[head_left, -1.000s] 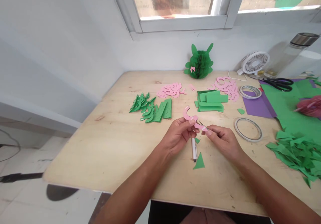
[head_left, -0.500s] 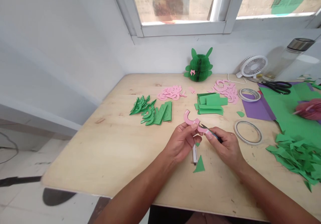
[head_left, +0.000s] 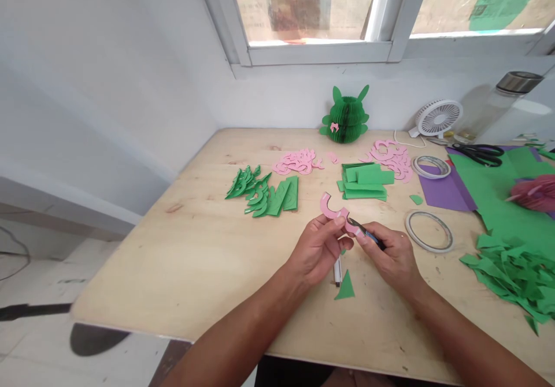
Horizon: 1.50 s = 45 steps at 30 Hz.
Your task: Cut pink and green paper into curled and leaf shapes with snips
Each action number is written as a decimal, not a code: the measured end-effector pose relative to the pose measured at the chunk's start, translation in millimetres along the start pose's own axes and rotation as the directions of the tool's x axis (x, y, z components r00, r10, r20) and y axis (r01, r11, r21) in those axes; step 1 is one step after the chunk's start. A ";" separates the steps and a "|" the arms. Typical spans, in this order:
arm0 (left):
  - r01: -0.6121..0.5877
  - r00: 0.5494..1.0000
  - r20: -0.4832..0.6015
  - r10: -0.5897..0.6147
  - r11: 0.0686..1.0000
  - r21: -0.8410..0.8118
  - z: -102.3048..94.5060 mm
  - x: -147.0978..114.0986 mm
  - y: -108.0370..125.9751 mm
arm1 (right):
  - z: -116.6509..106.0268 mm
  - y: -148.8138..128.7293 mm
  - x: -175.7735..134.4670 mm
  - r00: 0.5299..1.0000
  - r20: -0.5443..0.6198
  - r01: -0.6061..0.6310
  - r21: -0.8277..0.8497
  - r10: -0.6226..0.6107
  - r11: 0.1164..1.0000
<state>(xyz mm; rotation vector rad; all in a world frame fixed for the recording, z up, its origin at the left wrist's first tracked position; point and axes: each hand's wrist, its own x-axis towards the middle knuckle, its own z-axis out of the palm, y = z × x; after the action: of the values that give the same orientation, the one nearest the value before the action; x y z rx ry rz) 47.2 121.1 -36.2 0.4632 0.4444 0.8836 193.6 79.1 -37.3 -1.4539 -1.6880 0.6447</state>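
Between thumb and fingers, my left hand (head_left: 318,245) pinches a curved pink paper piece (head_left: 330,209) above the table. My right hand (head_left: 392,254) is closed round a small pair of scissors (head_left: 368,234), whose dark blades meet the paper's right part; my right thumb lies close to that end. Exactly how far the blades are apart is hard to make out. Below the hands lie a white pen or cutter (head_left: 337,271), partly covered by my left hand, and a green paper triangle (head_left: 346,286).
Folded green strips (head_left: 366,179), pink cut-outs (head_left: 297,160) and green cut pieces (head_left: 255,190) lie beyond my hands. Tape rolls (head_left: 429,231), green scraps (head_left: 511,274) and black scissors (head_left: 479,153) are to the right. A green paper figure (head_left: 347,118), fan (head_left: 437,117) and bottle (head_left: 498,104) stand along the wall.
The view has shifted slightly. The pink paper has turned a little, and the scissors' blades sit slightly differently against it. Both hands keep their hold.
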 end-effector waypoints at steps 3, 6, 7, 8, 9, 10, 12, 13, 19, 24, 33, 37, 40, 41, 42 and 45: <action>-0.006 1.000 0.000 0.006 1.000 -0.018 0.2 0.4 -0.7 | -0.1 0.3 -0.1 1.000 0.000 0.013 0.008 -0.013 1.000; -0.021 1.000 -0.006 0.021 0.999 -0.025 1.0 0.5 -1.1 | 0.1 1.2 0.1 1.000 -0.013 0.024 0.016 -0.024 1.000; -0.027 1.000 -0.007 0.027 0.999 -0.026 1.3 0.4 -1.3 | 0.3 1.6 0.1 1.000 -0.016 0.027 0.019 -0.027 0.999; -0.033 0.999 -0.004 0.033 0.999 -0.028 1.6 0.2 -1.6 | 0.5 2.0 0.1 0.999 -0.018 0.031 0.022 -0.030 0.999; -0.038 0.999 -0.001 0.038 0.999 -0.031 1.9 0.0 -2.0 | 0.8 2.5 0.1 0.999 -0.018 0.033 0.023 -0.032 0.999; -0.043 0.999 0.001 0.043 0.999 -0.034 2.2 -0.3 -2.5 | 1.2 2.9 0.1 0.999 -0.020 0.034 0.022 -0.033 0.999; -0.053 0.999 -0.005 0.053 0.998 -0.041 2.8 -0.9 -3.4 | 1.9 3.5 0.0 0.999 -0.029 0.035 0.020 -0.034 0.999; -0.057 0.998 -0.008 0.057 0.997 -0.043 3.1 -1.2 -3.7 | 2.3 3.6 -0.1 0.999 -0.033 0.035 0.020 -0.035 0.999; -0.081 0.996 -0.039 0.080 0.996 -0.031 4.2 -1.8 -5.2 | 4.0 3.8 -1.3 0.999 -0.039 0.021 0.015 -0.021 1.000; -0.118 0.990 -0.077 0.115 0.993 -0.030 4.6 -1.1 -8.3 | 5.7 2.8 -1.0 0.999 -0.050 -0.009 0.005 0.009 1.000; -0.157 0.982 -0.114 0.152 0.987 -0.036 5.4 -0.5 -10.8 | 9.5 0.9 -0.4 0.997 -0.056 -0.052 0.024 0.053 0.998; -0.180 0.976 -0.128 0.178 0.984 -0.010 5.8 0.2 -11.6 | 10.4 -1.3 0.0 0.995 -0.070 -0.075 0.026 0.077 0.997; -0.194 0.971 -0.139 0.193 0.981 0.007 6.4 0.5 -11.5 | 10.8 -0.7 0.4 0.994 -0.059 -0.084 0.042 0.086 0.996; -0.196 0.970 -0.142 0.195 0.981 0.011 6.6 0.4 -11.4 | 11.0 0.0 0.5 0.994 -0.056 -0.087 0.047 0.089 0.995; -0.196 0.970 -0.146 0.196 0.981 0.014 6.9 0.2 -11.1 | 11.2 0.7 0.5 0.994 -0.052 -0.089 0.049 0.092 0.995; -0.189 0.969 -0.159 0.189 0.982 0.018 7.9 -0.3 -10.2 | 11.7 2.8 0.3 0.994 -0.049 -0.093 0.039 0.094 0.995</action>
<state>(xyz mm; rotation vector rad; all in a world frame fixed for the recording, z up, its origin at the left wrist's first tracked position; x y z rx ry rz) 57.6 113.7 -35.4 0.4435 0.5549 1.1097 185.6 81.4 -45.9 -1.5179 -1.5688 0.6802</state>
